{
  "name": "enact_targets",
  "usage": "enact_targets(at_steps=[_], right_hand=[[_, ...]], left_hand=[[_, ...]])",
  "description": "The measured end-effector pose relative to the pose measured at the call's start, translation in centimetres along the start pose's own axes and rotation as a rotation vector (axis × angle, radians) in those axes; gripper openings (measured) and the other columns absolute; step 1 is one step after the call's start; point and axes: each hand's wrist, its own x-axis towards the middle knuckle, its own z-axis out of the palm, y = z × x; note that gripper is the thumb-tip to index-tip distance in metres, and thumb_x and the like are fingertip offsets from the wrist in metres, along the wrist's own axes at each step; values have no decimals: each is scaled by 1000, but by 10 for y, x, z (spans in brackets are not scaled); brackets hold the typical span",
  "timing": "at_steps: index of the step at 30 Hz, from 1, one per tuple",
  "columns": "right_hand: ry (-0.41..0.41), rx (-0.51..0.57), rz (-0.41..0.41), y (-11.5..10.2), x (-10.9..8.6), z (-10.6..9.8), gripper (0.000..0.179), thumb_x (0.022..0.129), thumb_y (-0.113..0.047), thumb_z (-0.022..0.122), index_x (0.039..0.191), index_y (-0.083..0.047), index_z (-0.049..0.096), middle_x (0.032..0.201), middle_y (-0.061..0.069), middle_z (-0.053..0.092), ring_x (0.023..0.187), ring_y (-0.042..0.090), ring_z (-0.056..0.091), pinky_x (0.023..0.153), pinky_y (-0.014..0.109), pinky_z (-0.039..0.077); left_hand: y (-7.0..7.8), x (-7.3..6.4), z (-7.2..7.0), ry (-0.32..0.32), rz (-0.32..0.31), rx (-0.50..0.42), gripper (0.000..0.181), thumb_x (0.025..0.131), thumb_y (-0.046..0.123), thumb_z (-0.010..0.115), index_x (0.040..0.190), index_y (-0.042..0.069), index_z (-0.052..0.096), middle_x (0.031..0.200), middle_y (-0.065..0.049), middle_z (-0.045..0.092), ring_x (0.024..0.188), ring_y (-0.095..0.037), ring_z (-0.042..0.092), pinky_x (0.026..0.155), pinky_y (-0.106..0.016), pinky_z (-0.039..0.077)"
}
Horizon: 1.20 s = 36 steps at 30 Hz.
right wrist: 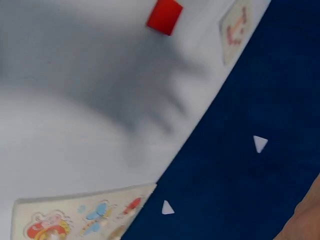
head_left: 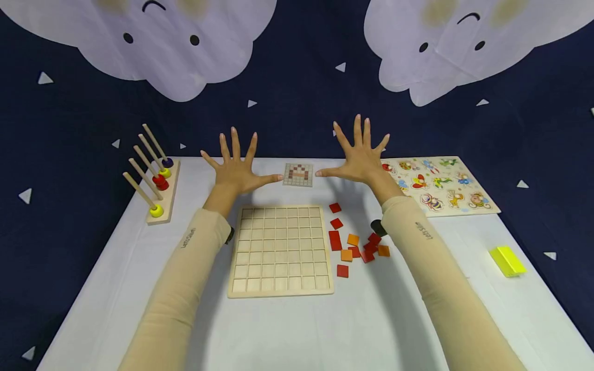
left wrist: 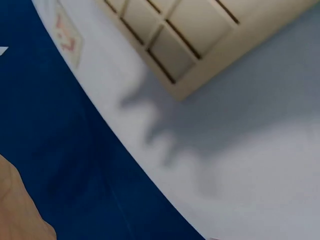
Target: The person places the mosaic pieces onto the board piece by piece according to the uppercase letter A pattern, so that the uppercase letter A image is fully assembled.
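Observation:
Both hands are held up over the far part of the table with fingers spread wide, holding nothing. My left hand point(head_left: 236, 172) is raised beyond the upper left corner of a wooden grid board point(head_left: 327, 268), its thumb pointing at a small pattern card point(head_left: 298, 175). From the other side the thumb of my right hand point(head_left: 361, 159) points at the same card. Red square tiles point(head_left: 342, 271) and orange tiles point(head_left: 353, 240) lie scattered right of the board, some overlapping. In the right wrist view one red tile point(right wrist: 165, 16) shows beside the hand's shadow.
A wooden peg stand point(head_left: 171, 198) with coloured beads is at the back left. An insect picture puzzle board point(head_left: 447, 208) lies at the back right, partly behind the right arm. A yellow block point(head_left: 508, 261) sits near the right edge. A dark cloth point(head_left: 306, 113) with clouds hangs behind.

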Motion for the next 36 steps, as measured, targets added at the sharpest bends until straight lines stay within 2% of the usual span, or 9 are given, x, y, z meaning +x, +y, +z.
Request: enact_targets(at_steps=[5, 10, 16, 20, 24, 27, 31, 33, 36], right_hand=[[-24, -3, -8, 1, -4, 7, 128, 64, -88, 63, 157, -41, -12, 159, 16, -30, 146, 39, -28, 99, 79, -17], [-36, 0, 9, 5, -8, 10, 129, 64, -85, 67, 158, -40, -9, 160, 17, -29, 147, 40, -27, 99, 79, -16], [-38, 29, 0, 8, -16, 12, 128, 63, -84, 69, 159, -40, -5, 160, 15, -30, 147, 39, -26, 101, 79, -14], [-53, 50, -22, 10, -25, 13, 129, 62, -82, 71, 159, -40, -2, 160, 12, -30, 148, 36, -25, 105, 76, -11], [-62, 78, -60, 15, -40, 18, 128, 62, -76, 77, 160, -37, 5, 163, 15, -20, 151, 40, -10, 110, 73, -2], [-54, 97, -113, 18, -54, 23, 125, 62, -72, 80, 160, -34, 13, 165, 19, -5, 150, 45, 7, 111, 72, 11], [-41, 115, -200, 21, -78, 33, 119, 62, -69, 82, 159, -30, 24, 160, 23, 17, 143, 44, 24, 107, 66, 27], [-49, 132, -231, 21, -91, 38, 116, 62, -67, 83, 157, -29, 29, 155, 23, 26, 138, 40, 30, 103, 62, 33], [-74, 154, -260, 23, -108, 44, 108, 65, -63, 84, 155, -27, 36, 147, 20, 35, 129, 35, 37, 96, 54, 39]], left_hand=[[-1, -2, 6, -5, -9, 11, 124, 67, 98, 39, 155, 35, -23, 156, -11, -39, 144, -43, -30, 97, -80, -16], [3, -3, 12, -8, 6, 35, 126, 64, 101, 35, 152, 36, -27, 149, -7, -48, 143, -41, -34, 97, -80, -17], [4, -7, 11, -19, 21, 35, 125, 64, 101, 35, 151, 38, -28, 146, -6, -51, 137, -37, -41, 98, -79, -17], [-2, -13, 6, -51, 43, 36, 125, 65, 100, 37, 152, 38, -25, 148, -7, -47, 139, -38, -38, 100, -80, -12], [-14, -23, 3, -50, 105, 16, 125, 65, 97, 45, 155, 39, -18, 161, -15, -26, 148, -41, -20, 104, -80, -5], [-25, -33, 3, -28, 157, -7, 124, 65, 95, 51, 156, 41, -12, 165, -20, 2, 150, -44, 9, 109, -76, 5], [-39, -51, 6, 18, 224, 4, 124, 64, 92, 57, 160, 37, 0, 154, -19, 32, 130, -43, 45, 107, -64, 30], [-46, -60, 8, 44, 250, 20, 124, 64, 90, 59, 160, 33, 6, 147, -19, 39, 118, -41, 53, 99, -59, 38], [-55, -72, 13, 59, 266, 26, 123, 64, 88, 61, 161, 30, 11, 141, -17, 43, 111, -38, 55, 92, -57, 42]])
